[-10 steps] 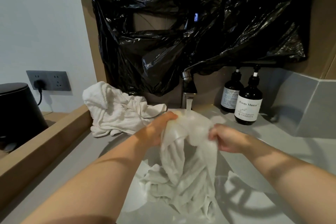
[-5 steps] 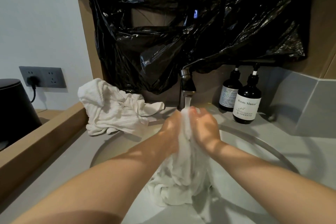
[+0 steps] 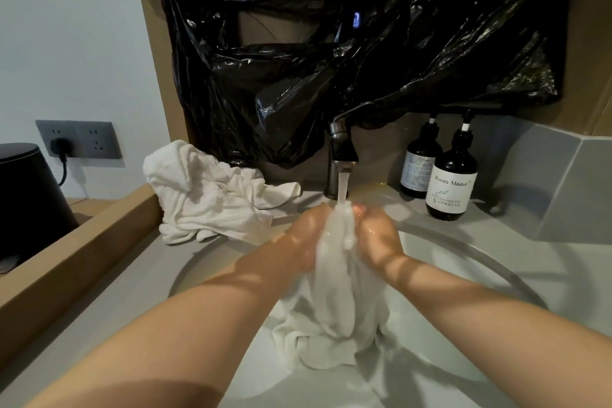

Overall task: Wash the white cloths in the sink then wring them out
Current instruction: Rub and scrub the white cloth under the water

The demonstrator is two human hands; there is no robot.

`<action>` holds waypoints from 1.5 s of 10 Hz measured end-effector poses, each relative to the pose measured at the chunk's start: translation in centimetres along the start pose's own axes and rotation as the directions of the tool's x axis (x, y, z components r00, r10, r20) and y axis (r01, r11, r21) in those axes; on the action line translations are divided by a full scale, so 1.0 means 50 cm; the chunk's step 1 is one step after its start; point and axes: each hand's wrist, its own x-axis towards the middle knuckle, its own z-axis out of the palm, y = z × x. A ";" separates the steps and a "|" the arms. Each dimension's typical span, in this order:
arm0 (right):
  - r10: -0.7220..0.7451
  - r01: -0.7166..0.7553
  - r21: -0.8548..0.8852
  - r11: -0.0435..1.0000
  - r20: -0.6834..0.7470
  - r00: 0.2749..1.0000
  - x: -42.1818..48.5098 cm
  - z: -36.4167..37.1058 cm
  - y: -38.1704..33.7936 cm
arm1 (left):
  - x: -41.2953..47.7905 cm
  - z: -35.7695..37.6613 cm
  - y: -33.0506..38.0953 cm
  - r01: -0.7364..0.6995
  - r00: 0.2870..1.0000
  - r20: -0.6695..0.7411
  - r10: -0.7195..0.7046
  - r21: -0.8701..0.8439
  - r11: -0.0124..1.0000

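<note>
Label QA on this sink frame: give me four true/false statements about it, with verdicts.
1. Water runs from the tap onto the held cloth. True.
2. Only one hand grips that cloth. False: left hand and right hand both grip it.
3. A second cloth lies on the counter, left of the tap. True.
4. Nothing stands right of the tap. False: two dark pump bottles stand there.

Front dark pump bottle point(image 3: 451, 183) on desk point(image 3: 516, 235), right of tap point(image 3: 341, 152): white label reads "Room Master" in serif letters; small logo and finer lines beneath too small to read. Rear dark bottle point(image 3: 418, 169) just behind it: label of dense small print, illegible. Small blue mark point(image 3: 356, 19) on black plastic sheet point(image 3: 381, 76): unreadable.
</note>
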 end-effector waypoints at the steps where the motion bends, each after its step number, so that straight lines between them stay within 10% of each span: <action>1: 0.162 -0.177 0.089 0.980 0.154 0.975 0.018 -0.003 0.019 | 0.030 -0.039 -0.012 0.021 1.000 -0.013 -0.018 0.231 0.973; 2: 0.211 -0.210 -0.040 0.977 0.342 0.916 0.034 -0.019 0.031 | 0.017 -0.063 0.011 0.045 0.995 0.082 -0.064 0.212 0.976; 4: 0.346 -0.127 -0.416 0.901 0.508 0.789 0.056 -0.105 0.038 | -0.002 -0.096 0.021 0.046 0.828 0.215 -0.518 0.895 0.445; 6: 0.516 0.094 -0.533 0.841 0.842 0.157 0.047 -0.152 0.021 | 0.000 -0.109 0.033 0.003 0.852 0.359 -0.382 0.726 0.688; 9: 0.260 -0.411 -0.121 0.903 0.917 0.302 0.053 -0.144 0.043 | 0.000 -0.080 0.033 -0.213 0.840 0.533 -0.100 0.494 0.843; 11: 0.241 -0.227 -0.187 0.956 0.940 0.242 0.045 -0.135 0.031 | 0.011 -0.093 0.026 -0.313 0.864 0.499 -0.070 0.640 0.702; 15: -0.008 0.288 -0.449 0.846 0.528 0.849 -0.056 -0.155 -0.184 | -0.046 -0.065 0.056 -0.334 0.922 0.382 0.064 0.699 0.633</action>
